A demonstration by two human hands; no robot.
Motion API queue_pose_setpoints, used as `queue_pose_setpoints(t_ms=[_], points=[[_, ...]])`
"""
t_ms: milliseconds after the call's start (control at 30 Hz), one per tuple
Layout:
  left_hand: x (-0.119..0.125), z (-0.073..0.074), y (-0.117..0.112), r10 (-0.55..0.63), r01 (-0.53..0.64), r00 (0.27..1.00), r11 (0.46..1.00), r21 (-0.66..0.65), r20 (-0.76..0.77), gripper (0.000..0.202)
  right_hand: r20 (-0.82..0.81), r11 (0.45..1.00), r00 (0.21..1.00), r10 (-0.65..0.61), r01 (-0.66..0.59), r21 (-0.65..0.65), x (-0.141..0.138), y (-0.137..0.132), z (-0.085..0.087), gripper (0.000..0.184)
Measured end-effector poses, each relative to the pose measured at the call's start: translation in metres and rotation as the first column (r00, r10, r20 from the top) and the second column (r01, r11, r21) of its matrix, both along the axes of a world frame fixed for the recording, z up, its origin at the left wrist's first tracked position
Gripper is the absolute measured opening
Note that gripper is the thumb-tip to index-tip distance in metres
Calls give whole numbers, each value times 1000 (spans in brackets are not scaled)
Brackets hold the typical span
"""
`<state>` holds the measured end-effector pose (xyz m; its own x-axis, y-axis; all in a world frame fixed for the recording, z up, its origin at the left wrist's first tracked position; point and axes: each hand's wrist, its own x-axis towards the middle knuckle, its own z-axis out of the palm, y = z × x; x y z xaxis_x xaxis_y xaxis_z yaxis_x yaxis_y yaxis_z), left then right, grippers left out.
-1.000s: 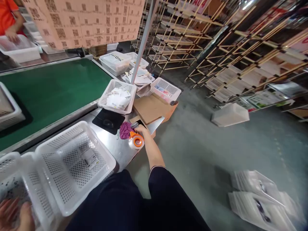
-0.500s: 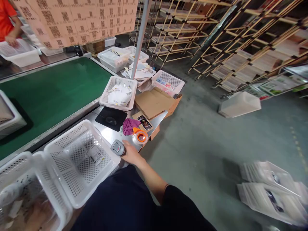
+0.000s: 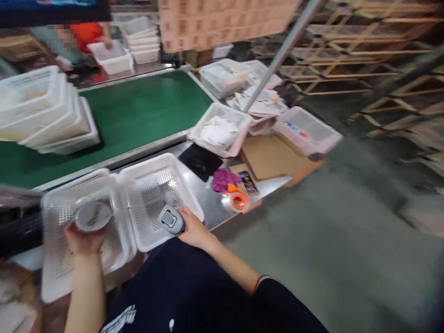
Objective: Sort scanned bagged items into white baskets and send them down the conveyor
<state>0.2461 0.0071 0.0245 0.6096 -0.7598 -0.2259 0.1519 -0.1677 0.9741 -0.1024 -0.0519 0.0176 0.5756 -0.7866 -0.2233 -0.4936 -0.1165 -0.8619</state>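
In the head view, the left hand had its fingers closed under a round grey container, holding it over the near white basket. The right hand was wrapped shut around a grey scanner at the front rim of the second basket, which sat touching the first along one side. Both baskets reached the front edge of the steel table. An orange tape roll lay at that same edge, just beside a purple cloth. Right of the table, the concrete floor lay open. Behind the baskets ran the green belt, with stacked baskets at its left.
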Motion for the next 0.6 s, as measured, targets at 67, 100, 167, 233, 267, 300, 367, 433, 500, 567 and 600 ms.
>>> queue_pose_setpoints(t_ms=[67, 100, 167, 233, 267, 300, 367, 433, 500, 567, 600], points=[[-19, 6, -18, 19, -50, 911, 997, -63, -413, 66, 24, 998, 999, 42, -40, -52, 17, -10, 13, 37], [-28, 6, -28, 8, -70, 811, 994, -84, -585, 63, 23, 995, 997, 69, -67, -78, 25, -15, 20, 36], [-45, 2, -47, -15, -91, 647, 991, -96, -762, 56, 7, 985, 993, 119, -118, -124, 38, -22, 34, 37], [-59, -9, -58, -45, -76, 604, 991, -113, -796, 57, -24, 977, 987, 159, -161, -140, 46, -24, 45, 44], [-65, -15, -59, -55, -57, 659, 991, -123, -750, 62, -46, 974, 984, 173, -178, -136, 48, -23, 49, 48], [-70, -22, -59, -69, -25, 747, 991, -132, -661, 67, -71, 973, 980, 184, -192, -127, 49, -22, 53, 51], [-76, -38, -55, -75, 22, 914, 990, -136, -398, 73, -118, 972, 973, 199, -212, -102, 50, -20, 56, 56], [-77, -53, -49, -57, 58, 998, 988, -140, 15, 87, -163, 973, 966, 199, -214, -81, 49, -17, 58, 60], [-74, -65, -44, -53, 152, 877, 973, -172, 477, 106, -212, 976, 958, 194, -211, -61, 49, -15, 58, 64], [-71, -75, -40, -33, 298, 584, 938, -177, 811, 111, -263, 976, 945, 194, -212, -45, 49, -14, 57, 67], [-69, -78, -39, -13, 353, 475, 918, -177, 880, 111, -285, 975, 938, 197, -217, -40, 50, -13, 57, 67]])
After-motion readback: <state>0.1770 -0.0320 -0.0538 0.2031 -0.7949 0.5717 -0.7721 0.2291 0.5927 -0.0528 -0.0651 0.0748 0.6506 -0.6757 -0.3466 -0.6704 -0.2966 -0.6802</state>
